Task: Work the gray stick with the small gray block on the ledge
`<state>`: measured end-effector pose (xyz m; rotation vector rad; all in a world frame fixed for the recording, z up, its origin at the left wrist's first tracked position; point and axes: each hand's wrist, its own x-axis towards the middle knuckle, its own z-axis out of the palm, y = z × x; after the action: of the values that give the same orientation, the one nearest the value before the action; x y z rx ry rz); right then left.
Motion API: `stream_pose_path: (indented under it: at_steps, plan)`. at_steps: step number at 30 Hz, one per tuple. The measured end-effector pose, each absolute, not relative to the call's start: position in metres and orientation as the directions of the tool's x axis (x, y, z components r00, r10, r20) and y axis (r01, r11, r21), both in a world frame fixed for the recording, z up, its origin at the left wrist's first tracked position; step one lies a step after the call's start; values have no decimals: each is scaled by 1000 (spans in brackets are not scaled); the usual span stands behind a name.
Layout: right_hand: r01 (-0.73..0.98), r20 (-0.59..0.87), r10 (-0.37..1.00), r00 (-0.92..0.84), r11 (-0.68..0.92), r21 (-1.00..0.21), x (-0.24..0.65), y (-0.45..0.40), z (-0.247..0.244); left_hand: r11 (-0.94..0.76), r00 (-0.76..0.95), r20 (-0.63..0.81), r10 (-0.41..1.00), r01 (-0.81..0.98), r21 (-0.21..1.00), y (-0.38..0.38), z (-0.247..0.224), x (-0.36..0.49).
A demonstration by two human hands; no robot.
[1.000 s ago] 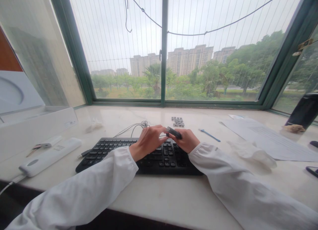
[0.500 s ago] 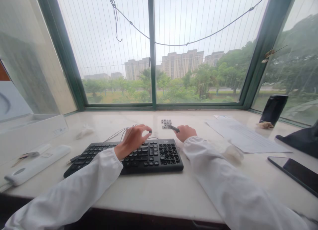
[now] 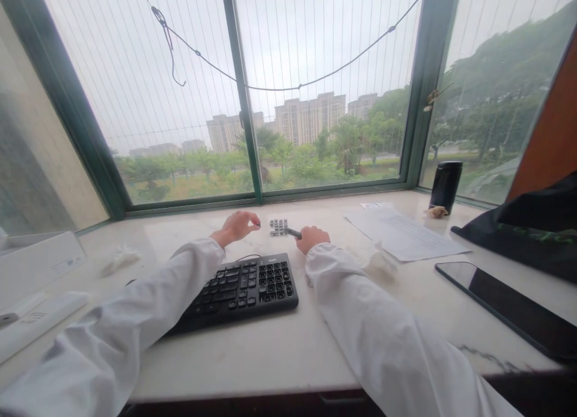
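A black keyboard point(image 3: 229, 303) lies on the white counter, partly behind my left sleeve. Several squares of its number pad look like bare sockets without caps. Beyond its far edge, my left hand point(image 3: 237, 226) pinches a small dark keycap point(image 3: 258, 225) between thumb and fingertips. Small keycaps point(image 3: 278, 223) stand in rows on the counter, just right of that hand. My right hand point(image 3: 312, 239) is closed round a dark, slim tool point(image 3: 294, 232), whose tip points left at the rows; its exact kind is too small to make out.
To the right are printed paper sheets point(image 3: 401, 234), a crumpled clear bag point(image 3: 378, 264), a phone point(image 3: 500, 306), a black cylinder point(image 3: 445, 188) and a black bag point(image 3: 532, 231). A white box point(image 3: 40, 264) and a white power strip point(image 3: 45, 321) lie at left.
My left hand has moved off the keyboard to beyond its far edge, closer to the keycap rows, still pinching the keycap. The view has turned right; my right hand keeps the tool near the rows.
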<state>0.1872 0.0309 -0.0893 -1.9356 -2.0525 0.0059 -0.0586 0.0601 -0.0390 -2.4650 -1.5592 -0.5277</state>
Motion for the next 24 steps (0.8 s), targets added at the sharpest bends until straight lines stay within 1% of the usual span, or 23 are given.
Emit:
stream_pose_path:
  at_steps: [5,10,16,24]
  plan:
    - [977,247,968,-32,83,-198,190,30,-87,-446,412,364,835,895,13,106,-56,-43]
    - [975,243,969,-41,91,-201,192,31,-87,-429,389,357,849,903,37,131,-69,-36]
    - [973,240,970,-41,94,-211,192,32,-88,-400,352,345,870,913,79,144,-75,-27]
    - [966,233,971,-45,102,-237,192,33,-89,-353,303,324,896,929,108,144,-81,-23]
